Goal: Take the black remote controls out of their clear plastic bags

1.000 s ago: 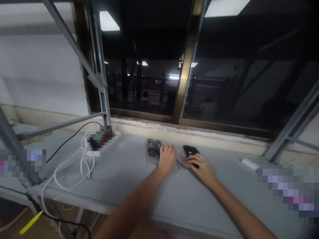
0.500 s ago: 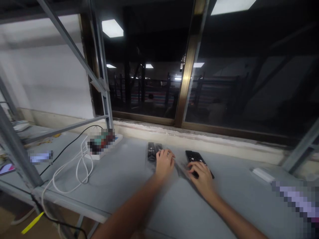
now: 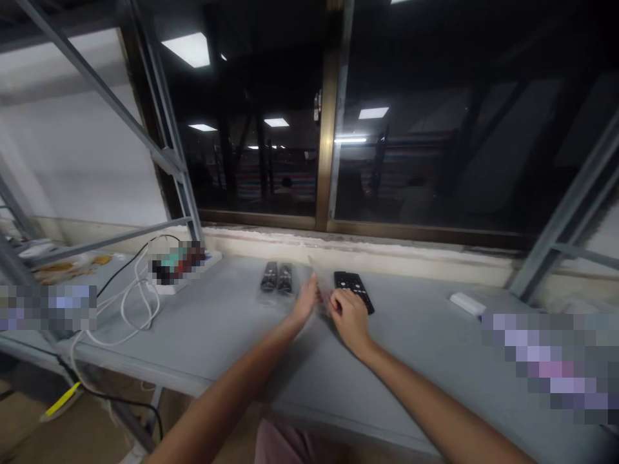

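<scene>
A clear plastic bag (image 3: 320, 295) stands thin and partly blurred between my two hands. My left hand (image 3: 304, 304) is edge-on at the bag's left side, with its fingers closed on the film. The curled fingers of my right hand (image 3: 351, 317) pinch the bag's right side. Just behind my right hand lie black remote controls (image 3: 356, 289) with pale buttons, side by side and partly covered by the hand. Left of my left hand, a black remote control (image 3: 269, 277) and another remote control (image 3: 285, 280) lie in clear plastic on the grey table (image 3: 232, 322).
A white power strip (image 3: 176, 283) with blurred-out items and looping white cables (image 3: 153, 316) is at the left. A small white box (image 3: 467, 304) lies at the right, beside a pixelated area. Metal frame posts (image 3: 186, 200) rise at both sides, and a window ledge (image 3: 271, 241) runs behind.
My left hand has moved off the left remote controls to the bag, baring them. My hands are closer together, and my right hand has turned into a tighter pinch. The view has shifted.
</scene>
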The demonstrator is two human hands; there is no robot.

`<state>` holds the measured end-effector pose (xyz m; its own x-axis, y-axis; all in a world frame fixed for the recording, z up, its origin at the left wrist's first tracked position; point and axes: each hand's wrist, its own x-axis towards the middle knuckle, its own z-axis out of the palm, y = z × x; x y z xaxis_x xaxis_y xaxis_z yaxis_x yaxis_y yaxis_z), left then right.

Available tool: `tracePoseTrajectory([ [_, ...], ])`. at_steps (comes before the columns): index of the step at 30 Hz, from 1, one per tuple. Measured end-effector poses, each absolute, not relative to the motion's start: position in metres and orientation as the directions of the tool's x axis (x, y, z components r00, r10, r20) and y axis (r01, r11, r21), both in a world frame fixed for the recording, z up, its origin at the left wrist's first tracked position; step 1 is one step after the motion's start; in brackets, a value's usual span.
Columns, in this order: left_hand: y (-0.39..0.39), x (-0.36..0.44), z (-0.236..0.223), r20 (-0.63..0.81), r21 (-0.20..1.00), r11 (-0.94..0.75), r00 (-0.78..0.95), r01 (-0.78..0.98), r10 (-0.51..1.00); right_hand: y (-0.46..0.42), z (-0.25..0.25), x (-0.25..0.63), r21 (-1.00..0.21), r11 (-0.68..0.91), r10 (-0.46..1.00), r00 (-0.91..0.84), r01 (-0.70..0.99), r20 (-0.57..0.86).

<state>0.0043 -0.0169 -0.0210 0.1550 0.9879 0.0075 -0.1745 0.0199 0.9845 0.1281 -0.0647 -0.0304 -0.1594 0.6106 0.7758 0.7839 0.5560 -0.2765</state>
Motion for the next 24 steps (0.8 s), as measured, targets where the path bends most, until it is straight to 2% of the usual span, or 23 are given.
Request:
tracePoseTrajectory([
  [2, -0.016, 0.016, -0.013, -0.051, 0.947, 0.129, 0.258, -0.296, 0.965, -0.066, -0.027, 0.128, -0.224, 0.548, 0.592, -0.185, 0.806, 0.784],
  [5, -0.017, 0.025, 0.000, -0.123, 0.901, 0.263, 0.378, -0.346, 0.917, -0.067, -0.023, 0.128, -0.114, 0.540, 0.571, -0.264, 0.834, 0.777],
  [7, -0.016, 0.027, 0.007, -0.151, 0.901, 0.292, 0.400, -0.320, 0.904, -0.067, -0.020, 0.129, -0.039, 0.547, 0.563, -0.333, 0.836, 0.756],
  [9, -0.012, 0.027, 0.013, -0.130, 0.919, 0.252, 0.370, -0.304, 0.920, -0.066, -0.018, 0.129, -0.009, 0.532, 0.579, -0.356, 0.847, 0.733],
  [14, 0.008, 0.029, 0.013, -0.090, 0.883, 0.184, 0.230, -0.432, 0.969, -0.061, -0.016, 0.132, -0.077, 0.455, 0.690, -0.297, 0.887, 0.660],
  [19, 0.026, 0.011, -0.004, -0.126, 0.850, 0.200, 0.181, -0.487, 0.975, -0.050, -0.009, 0.145, -0.129, 0.490, 0.671, -0.279, 0.862, 0.687],
  [22, 0.026, -0.008, -0.013, -0.155, 0.842, 0.195, 0.119, -0.504, 0.981, -0.042, -0.008, 0.160, -0.210, 0.369, 0.698, -0.121, 0.905, 0.706],
  [24, 0.023, -0.018, -0.016, -0.156, 0.800, 0.186, 0.101, -0.571, 0.982, -0.037, -0.011, 0.169, -0.257, 0.244, 0.754, -0.017, 0.935, 0.657],
])
